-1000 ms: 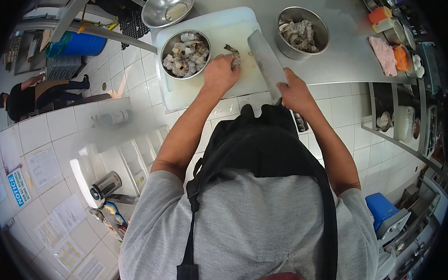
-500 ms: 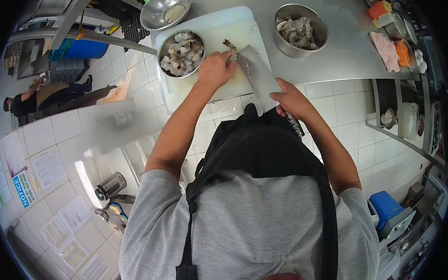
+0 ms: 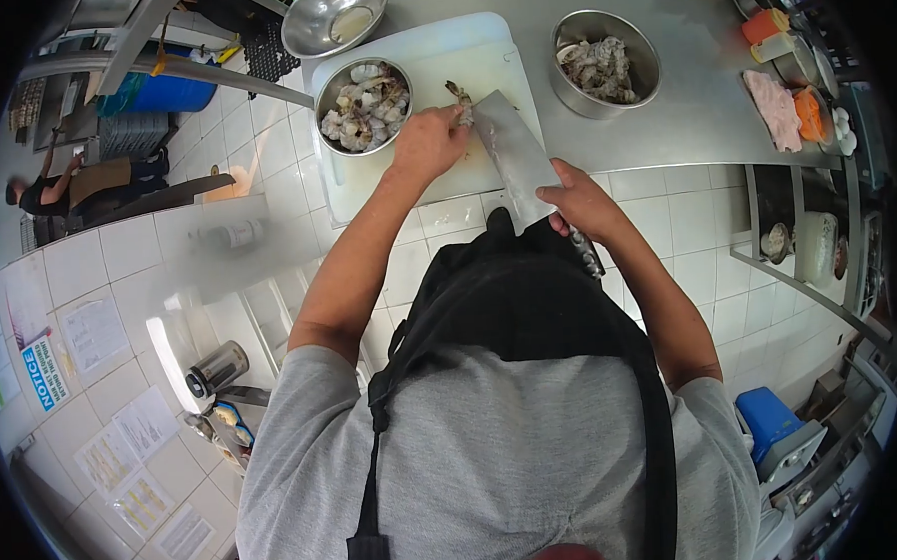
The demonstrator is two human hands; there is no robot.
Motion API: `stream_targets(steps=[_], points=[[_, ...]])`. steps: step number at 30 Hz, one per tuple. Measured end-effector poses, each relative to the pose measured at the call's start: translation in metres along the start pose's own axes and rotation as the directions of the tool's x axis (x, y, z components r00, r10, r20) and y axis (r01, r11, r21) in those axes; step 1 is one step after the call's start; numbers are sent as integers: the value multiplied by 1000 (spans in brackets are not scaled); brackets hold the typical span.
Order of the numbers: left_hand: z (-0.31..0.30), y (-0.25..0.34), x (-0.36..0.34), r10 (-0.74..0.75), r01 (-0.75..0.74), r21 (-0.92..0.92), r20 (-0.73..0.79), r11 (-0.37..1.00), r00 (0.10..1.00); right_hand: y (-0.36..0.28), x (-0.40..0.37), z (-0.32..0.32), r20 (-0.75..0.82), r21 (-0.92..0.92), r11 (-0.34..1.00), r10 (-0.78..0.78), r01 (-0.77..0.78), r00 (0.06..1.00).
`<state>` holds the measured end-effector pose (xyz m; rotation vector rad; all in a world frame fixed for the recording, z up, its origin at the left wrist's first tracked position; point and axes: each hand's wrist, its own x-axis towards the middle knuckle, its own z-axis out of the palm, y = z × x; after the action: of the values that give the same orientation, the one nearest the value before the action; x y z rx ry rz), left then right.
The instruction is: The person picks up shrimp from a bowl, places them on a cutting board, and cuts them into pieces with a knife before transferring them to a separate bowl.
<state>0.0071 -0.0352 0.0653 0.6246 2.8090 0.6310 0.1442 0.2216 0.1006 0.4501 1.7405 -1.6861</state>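
Observation:
My left hand [image 3: 431, 144] is closed on a shrimp [image 3: 462, 99], pressing it against the white cutting board [image 3: 438, 45]; the tail end sticks out past my fingers. My right hand [image 3: 577, 202] grips a cleaver [image 3: 516, 152] by its handle, thumb near the back of the broad blade. The blade's front corner lies right beside the shrimp. Left of my left hand, a steel bowl [image 3: 323, 130] filled with peeled shrimp [image 3: 366, 111] stands on the board. A deeper steel pot [image 3: 583, 101] to the right holds greyish shrimp shells or pieces [image 3: 600, 70].
A larger steel bowl [image 3: 303, 36] stands behind the board's left corner. A pink cloth [image 3: 771, 111] and orange item [image 3: 810, 114] lie at the right of the steel counter [image 3: 702, 119]. Another person [image 3: 74, 188] stands far left, beyond a tiled wall.
Both hands, the shrimp and the cleaver stay nearly in place, with only a slight shift of the blade. The person at far left has moved an arm and changed posture.

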Motion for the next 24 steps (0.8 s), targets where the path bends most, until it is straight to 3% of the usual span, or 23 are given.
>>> stream_targets(steps=[5, 10, 16, 18, 19, 21, 22, 24], points=[[0, 7, -2, -116, 118, -76, 32, 990, 993, -6, 13, 4, -2, 102, 995, 1, -1, 1000], [3, 9, -4, -253, 256, -193, 41, 947, 967, 0, 7, -4, 43, 50, 999, -2, 0, 999], [41, -9, -12, -371, 316, -367, -88, 875, 924, 3, 8, -3, 96, 19, 1000, 7, -9, 995], [46, -10, -12, -526, 454, -572, 45, 683, 849, 5, 17, -2, 74, 5, 1000, 7, -8, 997], [48, -9, -13, -526, 454, -572, 45, 684, 849, 5, 20, -2, 92, 11, 1000, 3, -5, 996], [50, -3, -16, -581, 455, -762, 129, 460, 803, 7, 26, -1, 110, 16, 1000, -1, -1, 994], [50, 2, -17, -582, 455, -763, 129, 459, 803, 10, 30, 2, 86, 26, 1000, -3, 1, 996], [50, 10, -17, -640, 474, -821, 182, 319, 747, 11, 32, 7, 64, 34, 999, -1, -2, 998]])
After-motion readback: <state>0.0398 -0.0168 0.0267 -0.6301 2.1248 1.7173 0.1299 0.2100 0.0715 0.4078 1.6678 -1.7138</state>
